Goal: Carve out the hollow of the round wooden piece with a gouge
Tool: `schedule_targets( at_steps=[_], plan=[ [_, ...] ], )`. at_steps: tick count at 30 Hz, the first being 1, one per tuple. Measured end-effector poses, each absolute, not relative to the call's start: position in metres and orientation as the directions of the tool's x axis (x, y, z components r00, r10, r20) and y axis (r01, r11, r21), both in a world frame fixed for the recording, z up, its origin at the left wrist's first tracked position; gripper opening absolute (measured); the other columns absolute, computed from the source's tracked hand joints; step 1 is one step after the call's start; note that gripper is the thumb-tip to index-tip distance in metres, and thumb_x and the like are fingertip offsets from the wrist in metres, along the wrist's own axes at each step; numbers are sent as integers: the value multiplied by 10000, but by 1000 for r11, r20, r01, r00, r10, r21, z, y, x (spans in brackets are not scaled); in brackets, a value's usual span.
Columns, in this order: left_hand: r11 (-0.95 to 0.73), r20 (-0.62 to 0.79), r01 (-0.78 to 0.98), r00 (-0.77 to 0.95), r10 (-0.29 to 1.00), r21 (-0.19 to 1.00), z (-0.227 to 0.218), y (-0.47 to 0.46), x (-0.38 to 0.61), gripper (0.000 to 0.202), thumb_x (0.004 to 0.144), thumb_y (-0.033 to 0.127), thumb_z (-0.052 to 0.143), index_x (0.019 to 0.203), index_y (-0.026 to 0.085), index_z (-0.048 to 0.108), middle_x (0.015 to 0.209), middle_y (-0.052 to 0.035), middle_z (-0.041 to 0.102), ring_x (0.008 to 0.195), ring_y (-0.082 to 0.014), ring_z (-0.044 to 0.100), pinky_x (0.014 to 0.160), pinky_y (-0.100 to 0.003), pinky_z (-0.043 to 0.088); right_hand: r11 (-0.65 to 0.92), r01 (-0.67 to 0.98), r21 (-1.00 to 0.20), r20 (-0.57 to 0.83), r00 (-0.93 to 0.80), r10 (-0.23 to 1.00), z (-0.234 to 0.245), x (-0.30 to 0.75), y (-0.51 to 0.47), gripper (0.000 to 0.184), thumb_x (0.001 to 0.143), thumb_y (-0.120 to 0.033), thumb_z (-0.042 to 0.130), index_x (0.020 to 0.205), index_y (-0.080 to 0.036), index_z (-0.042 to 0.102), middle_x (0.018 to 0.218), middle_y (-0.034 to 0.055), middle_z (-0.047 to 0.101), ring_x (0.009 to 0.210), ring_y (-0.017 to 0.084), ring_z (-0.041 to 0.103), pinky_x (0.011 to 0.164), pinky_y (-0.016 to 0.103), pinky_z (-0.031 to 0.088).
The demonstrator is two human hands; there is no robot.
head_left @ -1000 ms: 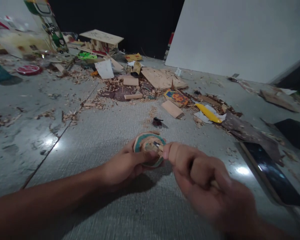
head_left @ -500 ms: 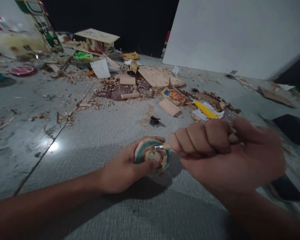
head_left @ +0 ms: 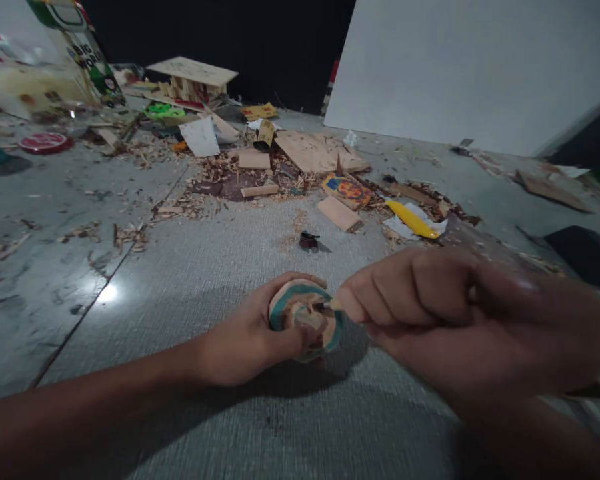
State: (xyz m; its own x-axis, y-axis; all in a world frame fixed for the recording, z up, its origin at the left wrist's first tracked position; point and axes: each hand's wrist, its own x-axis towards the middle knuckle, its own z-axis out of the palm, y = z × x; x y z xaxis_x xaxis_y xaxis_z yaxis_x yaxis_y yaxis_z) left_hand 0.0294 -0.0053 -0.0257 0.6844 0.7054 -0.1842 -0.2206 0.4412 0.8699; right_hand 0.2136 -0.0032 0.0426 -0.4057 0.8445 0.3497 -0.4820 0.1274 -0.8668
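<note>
The left hand (head_left: 250, 340) wraps its fingers and thumb around a round wooden piece (head_left: 305, 320) with teal and tan layers, gripping it by the rim and holding it tilted just above the grey floor (head_left: 180, 267). The right hand (head_left: 455, 320), blurred and to the right of the wooden piece, is closed in a fist around a carving tool (head_left: 327, 305). The tool's short metal tip pokes out past the knuckles and touches the hollowed face of the piece near its upper right edge.

Just beyond the wooden piece lies a small black scrap (head_left: 309, 239) beside a dusting of sawdust. Farther beyond it and slightly right sit a flat wood block (head_left: 338, 213), a brightly painted piece (head_left: 347, 190) and a yellow cutter (head_left: 413, 220) on white paper. Well beyond the wooden piece and to its left, wood shavings (head_left: 220, 170) are heaped around offcuts, with a small wooden structure (head_left: 190, 77) behind them. Far off to the left of the piece lies a red lid (head_left: 45, 142). A white board (head_left: 455, 67) stands far beyond it to the right
</note>
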Motion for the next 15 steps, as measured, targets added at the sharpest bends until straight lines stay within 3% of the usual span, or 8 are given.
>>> schedule_targets(
  at_steps=[6, 11, 15],
  plan=[
    [337, -149, -154, 678, 719, 929, -23, -4, 29, 390, 842, 403, 759, 1079, 173, 550, 866, 3, 592, 721, -94, 547, 653, -214, 498, 68, -422, -904, 256, -407, 877, 44, 217, -2, 545, 943, -363, 595, 520, -189, 300, 518, -34, 291, 500, 121, 313, 506, 290, 328],
    [373, -163, -160, 697, 698, 914, -23, -5, 29, 313, 893, 342, 715, 1096, 171, 549, 863, 2, 606, 737, -96, 581, 663, -207, 493, 24, -425, -905, 205, -386, 899, 50, 212, -3, 599, 912, -391, 636, 499, -189, 251, 487, -45, 231, 477, 114, 275, 497, 295, 310],
    [418, -176, -207, 682, 710, 885, -25, -5, 30, 324, 889, 329, 722, 1116, 181, 543, 882, -2, 624, 740, -98, 598, 692, -224, 528, 75, -376, -924, 225, -372, 901, 50, 212, -3, 611, 914, -412, 620, 491, -189, 241, 468, -44, 201, 466, 119, 276, 485, 304, 290]
  ],
)
